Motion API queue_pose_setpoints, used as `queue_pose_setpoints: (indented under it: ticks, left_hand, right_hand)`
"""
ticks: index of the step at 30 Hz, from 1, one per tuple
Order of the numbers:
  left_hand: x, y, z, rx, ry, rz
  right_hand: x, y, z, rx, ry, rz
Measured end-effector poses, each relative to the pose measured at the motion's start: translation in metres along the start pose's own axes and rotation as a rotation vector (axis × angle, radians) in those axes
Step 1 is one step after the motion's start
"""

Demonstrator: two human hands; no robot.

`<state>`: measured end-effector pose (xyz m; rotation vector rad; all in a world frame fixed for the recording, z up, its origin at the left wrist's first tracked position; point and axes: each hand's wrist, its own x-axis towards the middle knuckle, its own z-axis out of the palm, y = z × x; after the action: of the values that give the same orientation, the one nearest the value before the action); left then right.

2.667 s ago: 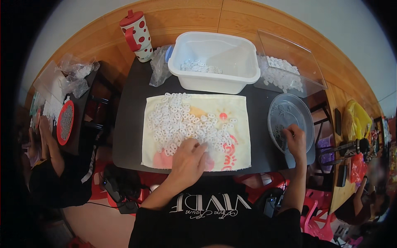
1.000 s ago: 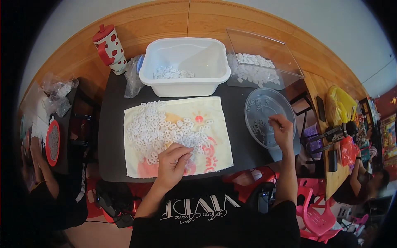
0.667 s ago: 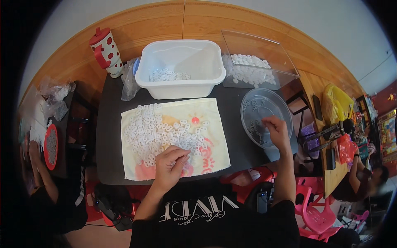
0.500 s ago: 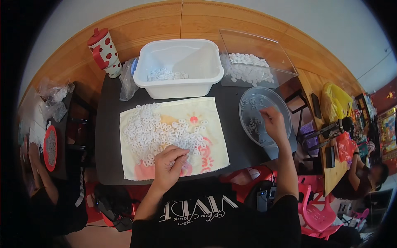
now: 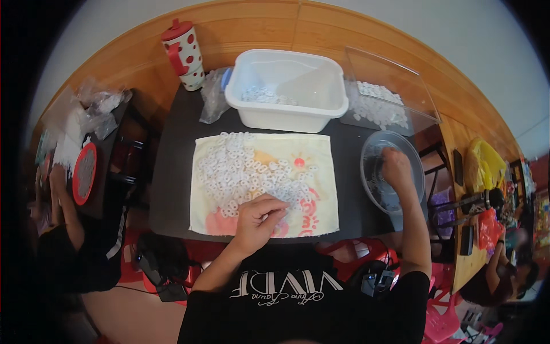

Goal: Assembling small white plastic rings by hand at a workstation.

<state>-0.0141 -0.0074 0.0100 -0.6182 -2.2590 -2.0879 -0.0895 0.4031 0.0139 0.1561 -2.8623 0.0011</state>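
Note:
Over the near side of a cream printed towel (image 5: pixel 322 150) is my left hand (image 5: pixel 256 222), thumb and fingertips pinched together. What it holds, if anything, is too small to make out. A heap of small white plastic pieces with holes (image 5: pixel 226 175) covers much of the towel beside that hand. My right hand (image 5: pixel 397 167) reaches down inside a round clear tub (image 5: pixel 421 179) at the right, fingers curled toward its bottom. Small slim pieces (image 5: pixel 375 184) lie scattered in the tub, blurred now. My right fingertips are partly hidden, so their hold cannot be made out.
Behind the towel stands a white basin (image 5: pixel 286 114) with more white pieces inside. A clear box (image 5: pixel 395 83) of white pieces is at the back right. A dotted tumbler (image 5: pixel 186 57) and a plastic bag (image 5: pixel 215 100) stand back left. At far left, another person's hand is by a red tray (image 5: pixel 86 172).
My right hand has gone lower into the tub, its fingers now near the small pieces. My left hand keeps its pinch over the towel. The whole view has shifted, moving the table rightward.

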Motion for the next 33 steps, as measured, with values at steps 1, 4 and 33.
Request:
queue_pose_setpoints:
  ticks: [1, 4, 33]
  left_hand:
    - [0.000, -0.001, 0.000, -0.041, -0.009, 0.001]
    - [-0.003, -0.004, -0.003, -0.105, -0.030, -0.040]
    - [-0.007, 0.007, 0.001, -0.259, 0.006, -0.064]
  right_hand:
    - [-0.001, 0.007, 0.000, 0.005, 0.000, -0.011]
    - [-0.007, 0.011, -0.002, 0.163, -0.005, 0.000]
    - [-0.039, -0.221, -0.048, 1.165, -0.177, -0.375]
